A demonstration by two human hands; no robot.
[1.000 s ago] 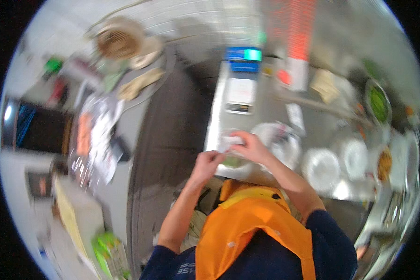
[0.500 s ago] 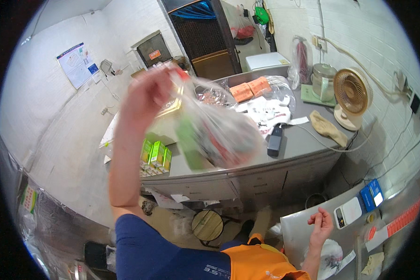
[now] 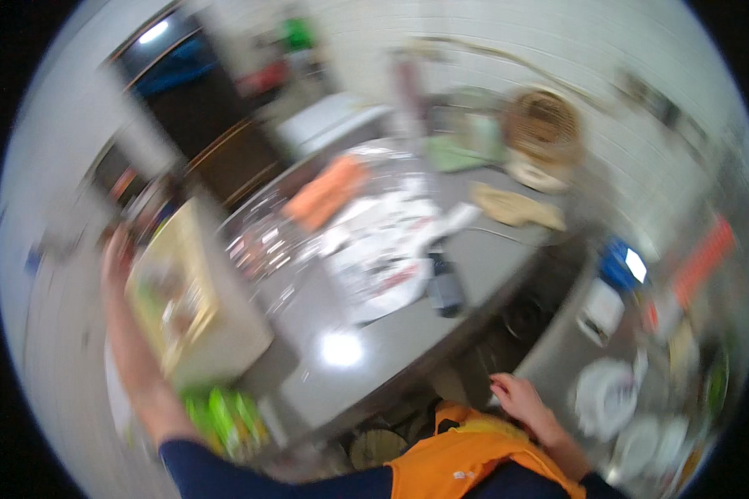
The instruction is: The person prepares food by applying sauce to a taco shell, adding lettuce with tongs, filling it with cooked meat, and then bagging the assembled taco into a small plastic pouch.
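At the far left, my left hand [image 3: 118,249] is raised beside the rim of a deep cream-coloured box [image 3: 233,320]. Motion blur smears its fingers, and I cannot make out anything in them. Inside the box are pale, blurred plastic-wrapped things [image 3: 175,308]. Several green-and-yellow small cartons [image 3: 225,416] stand below the box, next to my left forearm. My right hand [image 3: 523,399] hovers at the near edge of the right-hand metal counter, fingers loosely curled, thumb a little apart, nothing visible in it.
On the grey counter [image 3: 374,349] lie clear plastic packs [image 3: 266,254], an orange pack [image 3: 329,191], white printed bags [image 3: 383,258], a dark handheld device [image 3: 445,287] and a beige glove [image 3: 516,208]. A fan [image 3: 545,129] stands behind. To the right are a white scale [image 3: 601,312] and a blue box [image 3: 620,262].
The clear plastic bag that hung from my left hand is no longer seen there. That hand has moved left and down to the cream box. The view has turned, bringing the box's inside into sight.
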